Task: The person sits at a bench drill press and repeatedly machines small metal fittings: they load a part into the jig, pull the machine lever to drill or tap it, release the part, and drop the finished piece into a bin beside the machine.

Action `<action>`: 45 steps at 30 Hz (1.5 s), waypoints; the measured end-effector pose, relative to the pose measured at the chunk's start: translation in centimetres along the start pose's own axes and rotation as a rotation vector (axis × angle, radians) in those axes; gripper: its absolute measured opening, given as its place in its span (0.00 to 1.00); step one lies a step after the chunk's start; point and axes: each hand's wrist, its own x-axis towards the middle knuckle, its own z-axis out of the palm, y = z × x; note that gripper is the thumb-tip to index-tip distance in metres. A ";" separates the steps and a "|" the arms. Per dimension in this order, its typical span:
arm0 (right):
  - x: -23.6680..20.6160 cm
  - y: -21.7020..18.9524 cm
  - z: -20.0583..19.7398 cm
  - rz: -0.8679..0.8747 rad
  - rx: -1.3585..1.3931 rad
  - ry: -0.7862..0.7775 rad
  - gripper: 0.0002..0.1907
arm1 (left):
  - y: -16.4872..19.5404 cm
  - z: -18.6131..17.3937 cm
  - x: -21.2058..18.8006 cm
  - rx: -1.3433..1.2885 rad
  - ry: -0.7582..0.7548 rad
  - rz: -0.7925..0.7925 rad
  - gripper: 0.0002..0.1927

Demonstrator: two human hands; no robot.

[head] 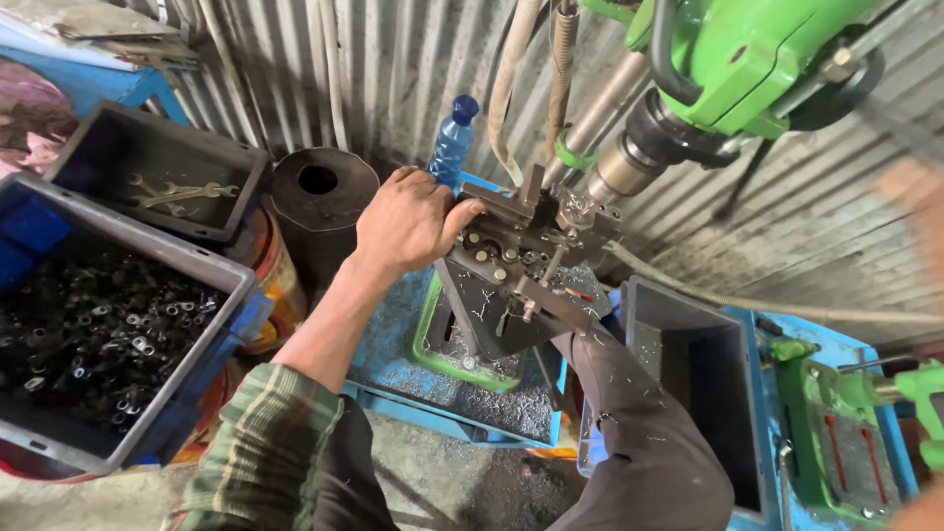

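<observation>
Metal shavings lie scattered over the blue machine table (393, 334) and the green base plate (433, 344) beneath a dark steel clamping fixture (521, 256). The left hand (408, 221) rests on the fixture's upper left corner, fingers curled over its edge and the thumb pressed against the side, so it grips the fixture itself rather than any loose part. The fixture sits directly under the spindle (629, 157) of a green drilling machine (757, 59), tilted toward the camera, with bolts and a small lever showing on its face. The right hand (919, 197) shows only as a blur at the right edge, raised near the machine's head; whether it is wide or closed cannot be told. A dark-trousered knee (649, 433), flecked with chips, presses in below the fixture. To the left stands a grey crate (187, 393) full of small dark metal rings, behind it a second bin (108, 138) holding spanners, and a blue plastic bottle (452, 143) stands against the corrugated wall.
</observation>
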 end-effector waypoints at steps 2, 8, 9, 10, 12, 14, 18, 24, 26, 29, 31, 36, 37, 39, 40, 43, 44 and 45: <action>-0.4 -0.2 0.6 0.137 0.006 -0.206 0.30 | -0.1 0.3 0.0 0.003 0.013 0.000 0.28; 0.1 -2.0 7.5 0.440 0.547 -0.526 0.32 | -0.1 0.5 -0.2 0.022 0.035 -0.009 0.28; 0.4 -2.2 9.4 0.434 0.533 -0.461 0.32 | -0.1 0.5 -0.1 0.016 0.018 -0.011 0.28; 0.3 -2.4 11.2 0.450 0.655 -0.384 0.33 | -0.1 0.5 -0.1 0.013 0.009 -0.018 0.28; 0.5 -1.8 14.2 0.381 0.757 -0.253 0.34 | 0.0 0.4 0.0 0.012 0.022 -0.018 0.28; 0.8 -0.9 16.5 0.228 0.719 -0.151 0.37 | 0.0 0.3 0.0 0.018 0.055 0.001 0.26; 1.9 0.0 19.8 0.048 0.914 0.026 0.37 | 0.1 0.0 -0.1 -0.002 0.048 0.004 0.26; 2.4 0.3 20.9 -0.084 0.904 0.141 0.37 | 0.2 -0.1 -0.1 0.018 0.043 -0.004 0.28; 2.4 0.3 20.7 -0.102 0.877 0.153 0.36 | 0.2 -0.2 -0.1 0.024 0.048 0.003 0.28; 2.5 0.2 20.7 -0.096 0.861 0.160 0.34 | 0.1 -0.3 -0.2 0.012 0.043 -0.005 0.27; 2.6 0.1 20.8 -0.116 0.866 0.166 0.33 | 0.1 -0.3 -0.2 0.011 0.047 0.000 0.27; 2.9 0.1 21.2 -0.106 0.869 0.187 0.32 | -0.1 -0.6 -0.2 -0.005 0.045 0.023 0.26; 2.9 0.1 21.3 -0.115 0.874 0.192 0.32 | -0.1 -0.6 -0.2 -0.006 0.047 0.029 0.26; 3.0 0.1 21.5 -0.129 0.876 0.203 0.32 | -0.1 -0.6 -0.2 -0.011 0.043 0.028 0.26; 3.1 0.1 21.6 -0.131 0.871 0.210 0.32 | -0.2 -0.6 -0.2 -0.017 0.037 0.021 0.26; 3.2 0.1 21.8 -0.151 0.870 0.226 0.33 | -0.2 -0.6 -0.3 -0.013 0.028 0.008 0.26; 3.2 0.1 21.8 -0.159 0.870 0.231 0.33 | -0.2 -0.6 -0.2 -0.010 0.027 0.005 0.26; 3.2 0.1 21.8 -0.164 0.873 0.238 0.34 | -0.2 -0.6 -0.3 -0.007 0.032 0.009 0.26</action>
